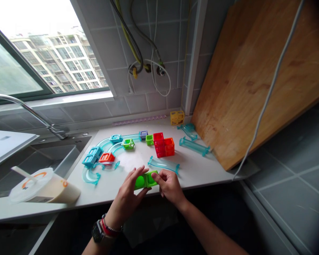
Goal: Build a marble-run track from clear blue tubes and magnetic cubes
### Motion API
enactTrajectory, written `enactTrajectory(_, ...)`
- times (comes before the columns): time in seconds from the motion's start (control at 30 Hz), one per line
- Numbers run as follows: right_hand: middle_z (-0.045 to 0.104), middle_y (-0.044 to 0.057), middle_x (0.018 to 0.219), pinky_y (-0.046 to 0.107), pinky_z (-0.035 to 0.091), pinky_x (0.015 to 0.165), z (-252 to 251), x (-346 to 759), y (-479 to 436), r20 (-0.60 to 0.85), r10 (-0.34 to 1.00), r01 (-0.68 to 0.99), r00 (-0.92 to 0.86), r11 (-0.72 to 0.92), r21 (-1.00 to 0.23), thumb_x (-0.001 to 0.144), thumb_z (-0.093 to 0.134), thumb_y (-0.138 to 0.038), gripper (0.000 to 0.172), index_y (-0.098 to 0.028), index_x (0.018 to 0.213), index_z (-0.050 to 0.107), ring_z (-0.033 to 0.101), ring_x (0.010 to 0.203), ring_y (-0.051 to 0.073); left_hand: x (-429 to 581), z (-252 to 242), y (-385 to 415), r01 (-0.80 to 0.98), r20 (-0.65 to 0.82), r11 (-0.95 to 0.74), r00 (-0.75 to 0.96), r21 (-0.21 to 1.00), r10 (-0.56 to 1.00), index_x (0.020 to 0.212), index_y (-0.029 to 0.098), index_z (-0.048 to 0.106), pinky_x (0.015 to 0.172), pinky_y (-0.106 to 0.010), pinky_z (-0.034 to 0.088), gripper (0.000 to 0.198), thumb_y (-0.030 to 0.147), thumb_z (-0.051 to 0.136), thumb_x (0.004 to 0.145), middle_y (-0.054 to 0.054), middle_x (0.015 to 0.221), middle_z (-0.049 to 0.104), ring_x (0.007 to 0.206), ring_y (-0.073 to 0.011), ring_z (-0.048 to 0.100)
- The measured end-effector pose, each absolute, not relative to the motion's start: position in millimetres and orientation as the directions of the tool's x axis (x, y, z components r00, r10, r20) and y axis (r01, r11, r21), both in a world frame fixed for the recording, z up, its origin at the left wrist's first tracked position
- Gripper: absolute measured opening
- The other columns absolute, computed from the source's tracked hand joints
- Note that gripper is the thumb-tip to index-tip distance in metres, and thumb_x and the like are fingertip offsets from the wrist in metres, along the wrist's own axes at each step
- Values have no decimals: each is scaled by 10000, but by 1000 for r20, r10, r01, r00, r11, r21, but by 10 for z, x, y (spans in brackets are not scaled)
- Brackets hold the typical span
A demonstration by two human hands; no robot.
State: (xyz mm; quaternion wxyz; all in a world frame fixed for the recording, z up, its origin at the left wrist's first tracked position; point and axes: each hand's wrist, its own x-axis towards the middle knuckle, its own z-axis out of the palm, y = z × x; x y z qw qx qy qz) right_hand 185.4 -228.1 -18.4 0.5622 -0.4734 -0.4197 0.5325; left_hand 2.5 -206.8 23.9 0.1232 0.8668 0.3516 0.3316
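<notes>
Two joined green blocks [146, 180] are held between my hands at the counter's front edge. My left hand [129, 191] grips their left end, thumb below and fingers above. On the right end, my right hand [169, 186] pinches with thumb and fingers. Just behind lies a clear teal track piece [163, 164]. Stacked red blocks [159, 144] stand beyond it, with an orange-red block [169, 146] at their right side. A curved teal track [106, 143] runs at the left among blue blocks [91, 157], a red block [106, 158], a green block [128, 143] and a purple block [143, 135].
A lidded drink cup [46, 186] with a straw is at the left front, beside the sink [66, 159] and faucet [34, 115]. A yellow block [177, 118] and more teal track [194, 146] lie near the leaning wooden board [263, 78]. A white cable hangs at the right.
</notes>
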Motion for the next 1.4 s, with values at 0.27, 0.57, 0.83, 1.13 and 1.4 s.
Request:
enactTrajectory(0.27,435,-89,370,194,226,329,-171,1892,-2282,-34,998,-216,43,-24,-976,833,679,-673,540,-227,647,438,443,281,103,32,198,-2048,540,485,-750,574,382,660,1498,278,374,1131,-549,475,625,190,640,939,-108,1317,682,1355,-302,557)
enactTrajectory(0.57,493,-91,402,207,370,387,-262,1879,-2320,10,997,-232,83,29,-972,937,567,-606,414,-196,981,600,490,316,126,-45,241,-1958,540,356,-530,397,655,846,1555,313,226,1020,-480,548,742,262,645,945,-114,1308,643,1180,-264,671)
enactTrajectory(0.83,583,-53,646,263,506,538,-285,1857,-2337,149,984,65,94,143,-988,887,684,-471,544,-215,1343,534,602,539,155,-162,2,-1919,287,281,-373,314,882,907,1546,330,249,1043,-467,532,766,291,686,917,-101,1296,579,1229,-272,646)
enactTrajectory(1.13,589,-45,666,271,506,597,-330,1859,-2311,187,981,197,47,174,-965,890,691,-421,511,-242,1352,566,581,601,159,-293,-42,-1878,466,239,-413,387,782,891,1593,342,163,1089,-529,488,952,313,758,850,-152,1456,540,1332,-324,574)
enactTrajectory(1.4,606,-28,719,299,542,667,-342,1866,-2326,191,981,215,31,180,-960,864,718,-390,530,-229,1346,567,610,645,168,-668,465,-1510,628,414,-544,359,556,837,1440,257,480,1145,-498,423,504,429,577,976,-114,1422,606,1372,-291,530)
